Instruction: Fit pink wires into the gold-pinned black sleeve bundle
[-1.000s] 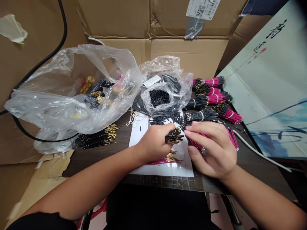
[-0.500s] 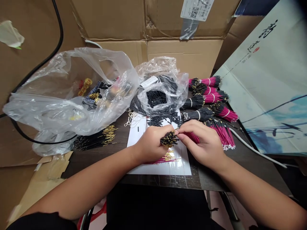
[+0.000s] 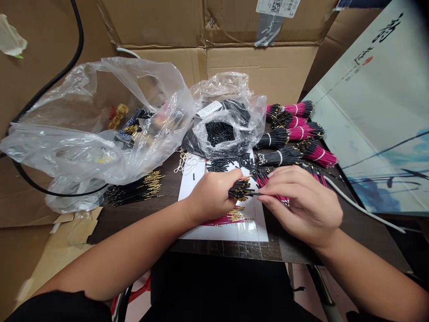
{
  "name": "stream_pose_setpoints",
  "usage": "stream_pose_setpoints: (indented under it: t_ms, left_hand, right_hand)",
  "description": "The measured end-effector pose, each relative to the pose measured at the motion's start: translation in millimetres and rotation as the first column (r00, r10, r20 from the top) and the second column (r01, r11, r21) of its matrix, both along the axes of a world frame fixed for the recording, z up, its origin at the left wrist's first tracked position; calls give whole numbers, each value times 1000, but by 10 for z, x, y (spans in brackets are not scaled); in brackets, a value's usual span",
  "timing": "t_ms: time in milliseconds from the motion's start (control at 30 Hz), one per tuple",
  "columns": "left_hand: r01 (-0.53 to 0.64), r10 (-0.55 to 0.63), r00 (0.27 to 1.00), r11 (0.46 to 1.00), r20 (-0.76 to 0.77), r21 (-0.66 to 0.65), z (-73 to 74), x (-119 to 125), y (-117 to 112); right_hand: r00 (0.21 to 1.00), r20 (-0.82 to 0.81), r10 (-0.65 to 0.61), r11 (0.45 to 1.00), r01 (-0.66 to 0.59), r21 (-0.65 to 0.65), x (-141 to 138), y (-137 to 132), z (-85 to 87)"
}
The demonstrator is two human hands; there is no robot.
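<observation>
My left hand [image 3: 214, 197] is closed round a small bundle of black-sleeved wires with gold tips [image 3: 239, 190], its ends pointing right. My right hand [image 3: 303, 205] pinches a short black sleeve piece [image 3: 255, 194] at those tips and lies over loose pink wires [image 3: 268, 179]. Under both hands is a white sheet of paper [image 3: 194, 188] carrying several pink wires with gold pins [image 3: 228, 219]. A clear bag of black sleeve pieces [image 3: 223, 134] sits just behind, with loose pieces [image 3: 231, 163] spilled in front of it.
Banded bundles of black and pink wires [image 3: 295, 138] lie at the back right. A large clear plastic bag [image 3: 97, 129] and black gold-tipped wires [image 3: 137, 190] are on the left. Cardboard boxes [image 3: 234, 27] stand behind, a printed board [image 3: 378, 125] on the right, a white cable [image 3: 362, 208] beside it.
My right hand has shifted slightly right and its fingertips now pinch a black piece at the bundle's tips. The left hand has kept its grip on the bundle.
</observation>
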State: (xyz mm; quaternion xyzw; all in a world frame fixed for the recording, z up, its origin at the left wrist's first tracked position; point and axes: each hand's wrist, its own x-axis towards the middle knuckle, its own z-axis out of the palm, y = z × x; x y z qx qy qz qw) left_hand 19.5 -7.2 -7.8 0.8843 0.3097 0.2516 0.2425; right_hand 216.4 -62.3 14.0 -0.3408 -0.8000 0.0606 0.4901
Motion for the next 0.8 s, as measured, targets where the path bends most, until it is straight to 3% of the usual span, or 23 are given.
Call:
stream_pose_setpoints:
  t_ms: [467, 800]
  left_hand:
    - [-63, 73, 986, 996, -151, 71, 28, 22, 1]
    - [-57, 58, 990, 998, -126, 9, 35, 30, 7]
  right_hand:
    - [981, 178, -77, 997, 72, 31, 29, -26, 43]
    - [982, 189, -16, 999, 22, -33, 47, 23, 63]
